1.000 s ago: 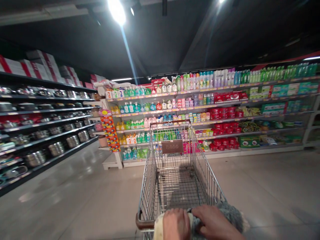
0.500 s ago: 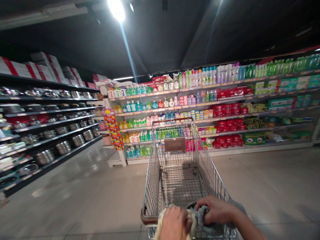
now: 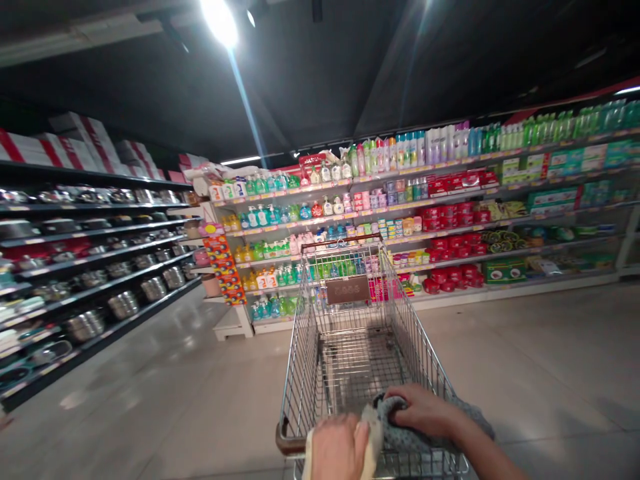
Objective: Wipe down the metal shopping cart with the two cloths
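Observation:
A metal shopping cart (image 3: 357, 363) with a brown handle stands straight ahead, its wire basket bare. At the cart's near end my left hand (image 3: 336, 445) is closed on a cream cloth, slightly blurred. To its right, my right hand (image 3: 420, 410) has its fingers wrapped round a grey patterned cloth (image 3: 407, 433), which lies over the near end of the cart. The two cloths touch between my hands. Part of the cart's handle is hidden under the cloths.
Beyond the cart runs a long shelf (image 3: 525, 292) of bottles, red tubs and boxes. Dark shelves (image 3: 150, 308) with metal pots line the left side. A white end stand (image 3: 231, 323) with orange packets is between them. Tiled floor (image 3: 200, 407) surrounds the cart.
The view has shifted slightly, so the shelves sit a little further left. My left hand has moved a little left and down with the cream cloth. The right hand still grips the grey cloth.

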### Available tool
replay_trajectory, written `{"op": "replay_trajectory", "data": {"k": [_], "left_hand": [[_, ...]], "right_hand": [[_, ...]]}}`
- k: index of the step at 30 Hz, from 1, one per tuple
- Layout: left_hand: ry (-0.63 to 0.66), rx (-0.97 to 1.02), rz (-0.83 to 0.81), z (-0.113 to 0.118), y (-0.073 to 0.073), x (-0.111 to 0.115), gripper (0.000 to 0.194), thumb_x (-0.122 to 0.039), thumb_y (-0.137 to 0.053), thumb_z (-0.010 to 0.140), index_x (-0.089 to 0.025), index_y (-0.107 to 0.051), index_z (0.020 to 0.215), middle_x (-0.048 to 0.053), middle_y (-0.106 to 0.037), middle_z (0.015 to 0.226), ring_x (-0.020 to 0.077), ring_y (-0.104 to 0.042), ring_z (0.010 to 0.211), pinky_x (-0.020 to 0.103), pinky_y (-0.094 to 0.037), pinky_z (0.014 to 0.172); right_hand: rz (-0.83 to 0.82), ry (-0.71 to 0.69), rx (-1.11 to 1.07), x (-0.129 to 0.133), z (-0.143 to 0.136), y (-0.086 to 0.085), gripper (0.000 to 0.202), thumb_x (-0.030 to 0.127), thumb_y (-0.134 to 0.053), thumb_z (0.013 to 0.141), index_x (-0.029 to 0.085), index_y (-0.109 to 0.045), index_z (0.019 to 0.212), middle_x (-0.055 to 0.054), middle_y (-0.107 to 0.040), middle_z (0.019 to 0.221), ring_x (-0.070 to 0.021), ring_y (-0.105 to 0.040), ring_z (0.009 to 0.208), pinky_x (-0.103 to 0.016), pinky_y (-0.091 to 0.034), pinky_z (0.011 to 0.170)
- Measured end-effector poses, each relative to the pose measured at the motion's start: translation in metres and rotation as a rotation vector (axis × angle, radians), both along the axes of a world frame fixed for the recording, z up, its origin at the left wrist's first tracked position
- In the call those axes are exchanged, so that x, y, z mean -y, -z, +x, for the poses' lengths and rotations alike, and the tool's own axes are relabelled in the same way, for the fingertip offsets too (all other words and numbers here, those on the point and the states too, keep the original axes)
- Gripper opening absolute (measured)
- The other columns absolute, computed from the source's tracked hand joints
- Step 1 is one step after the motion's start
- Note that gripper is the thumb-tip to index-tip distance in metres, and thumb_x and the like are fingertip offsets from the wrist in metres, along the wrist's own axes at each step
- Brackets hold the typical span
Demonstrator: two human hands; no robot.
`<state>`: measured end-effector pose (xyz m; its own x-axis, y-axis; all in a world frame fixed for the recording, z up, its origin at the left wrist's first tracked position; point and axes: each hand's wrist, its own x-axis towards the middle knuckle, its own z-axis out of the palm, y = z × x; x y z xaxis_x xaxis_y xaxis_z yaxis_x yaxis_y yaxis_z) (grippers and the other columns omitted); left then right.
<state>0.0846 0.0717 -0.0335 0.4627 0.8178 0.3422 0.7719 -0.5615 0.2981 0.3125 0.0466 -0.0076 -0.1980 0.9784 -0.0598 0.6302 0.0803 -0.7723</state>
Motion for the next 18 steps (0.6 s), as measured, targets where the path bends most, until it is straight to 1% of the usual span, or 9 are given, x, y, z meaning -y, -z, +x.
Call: {"op": "replay_trajectory", "data": {"k": [1,3,6,8,11,14,18], "left_hand": [[-0.009,-0.058,0.039,0.007,0.005,0.003,0.030,-0.029,-0.043,0.094,-0.023,-0.066,0.076,0.004,-0.069,0.077,0.0199,-0.064,0.076,0.030,-0.040,0.070],[-0.002,-0.096,0.089,0.021,0.014,0.008,0.027,-0.027,-0.045,0.092,-0.023,-0.067,0.075,0.004,-0.069,0.078,0.0213,-0.064,0.077,0.032,-0.038,0.071],[0.043,-0.052,0.113,0.039,0.023,0.014,0.024,-0.027,-0.047,0.090,-0.025,-0.067,0.075,0.003,-0.069,0.077,0.0205,-0.062,0.076,0.034,-0.034,0.069],[0.051,-0.020,0.138,0.045,0.026,0.015,0.025,-0.027,-0.047,0.090,-0.025,-0.065,0.073,0.002,-0.067,0.075,0.0196,-0.061,0.074,0.035,-0.032,0.068],[0.054,0.002,0.197,0.045,0.032,0.013,0.026,-0.027,-0.046,0.091,-0.026,-0.063,0.072,0.001,-0.066,0.073,0.0194,-0.059,0.073,0.036,-0.030,0.066],[0.053,0.009,0.239,0.042,0.039,0.011,0.024,-0.027,-0.047,0.090,-0.026,-0.062,0.072,0.001,-0.064,0.072,0.0195,-0.057,0.071,0.036,-0.029,0.065],[0.049,0.014,0.261,0.039,0.042,0.010,0.022,-0.027,-0.048,0.089,-0.025,-0.061,0.070,0.002,-0.063,0.070,0.0196,-0.057,0.070,0.036,-0.028,0.064]], "right_hand": [[0.011,0.001,0.019,0.000,0.000,0.001,0.029,0.019,-0.054,0.063,0.018,-0.072,0.086,0.000,-0.070,0.085,-0.0176,-0.060,0.083,-0.024,-0.037,0.068],[0.029,0.005,0.058,-0.001,-0.001,0.002,0.026,0.020,-0.053,0.064,0.018,-0.071,0.083,0.000,-0.070,0.084,-0.0180,-0.060,0.082,-0.025,-0.037,0.068],[0.041,0.026,0.073,-0.002,-0.001,0.004,0.023,0.021,-0.051,0.068,0.017,-0.070,0.080,-0.002,-0.070,0.083,-0.0180,-0.059,0.080,-0.025,-0.038,0.068],[0.038,0.043,0.072,-0.002,0.001,0.005,0.024,0.022,-0.051,0.069,0.017,-0.071,0.081,-0.002,-0.070,0.084,-0.0179,-0.060,0.081,-0.025,-0.038,0.069],[0.038,0.064,0.073,-0.002,0.003,0.006,0.026,0.021,-0.051,0.067,0.019,-0.071,0.085,-0.001,-0.071,0.087,-0.0179,-0.060,0.084,-0.025,-0.038,0.070],[0.050,0.073,0.027,-0.003,0.006,0.008,0.028,0.019,-0.051,0.066,0.019,-0.070,0.086,0.000,-0.071,0.089,-0.0178,-0.060,0.086,-0.025,-0.039,0.072],[0.038,0.074,-0.039,-0.003,0.007,0.008,0.029,0.018,-0.052,0.065,0.020,-0.070,0.087,0.000,-0.071,0.089,-0.0179,-0.061,0.087,-0.025,-0.040,0.073]]}}
